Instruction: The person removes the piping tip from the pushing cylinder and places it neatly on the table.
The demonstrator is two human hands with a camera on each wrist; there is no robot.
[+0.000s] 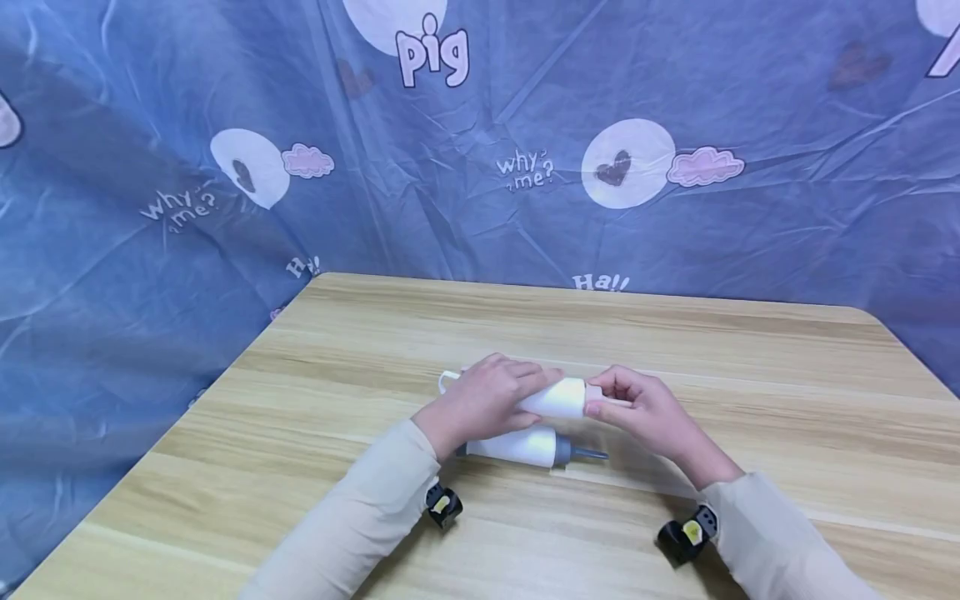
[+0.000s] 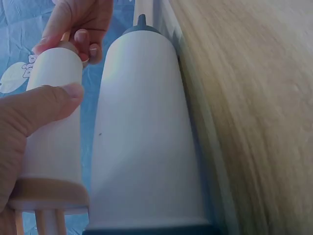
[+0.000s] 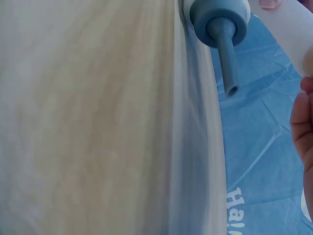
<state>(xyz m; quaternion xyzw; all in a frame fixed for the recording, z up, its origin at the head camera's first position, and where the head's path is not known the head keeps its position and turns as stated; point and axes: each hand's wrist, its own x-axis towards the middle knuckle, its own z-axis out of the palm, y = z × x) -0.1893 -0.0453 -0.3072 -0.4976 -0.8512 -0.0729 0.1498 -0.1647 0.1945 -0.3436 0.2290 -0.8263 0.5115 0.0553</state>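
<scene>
Slightly above the table, my left hand (image 1: 491,398) grips the body of a white squeeze bottle (image 1: 564,398), its thumb along the side in the left wrist view. At the bottle's right end, the fingers and thumb of my right hand (image 1: 647,417) pinch the pale cap at the base of its nozzle. A second white squeeze bottle (image 1: 517,447) lies on its side nearer to me, below the left hand. Its grey cap and narrow grey nozzle (image 3: 228,61) point right. My left hand hides part of both bottles.
A wood-grain table (image 1: 360,333) extends under both arms. Behind it and on the left hangs a blue printed cloth (image 1: 450,217). A small white loop (image 1: 446,381) shows just beyond the left hand. Each wrist carries a black camera (image 1: 444,506).
</scene>
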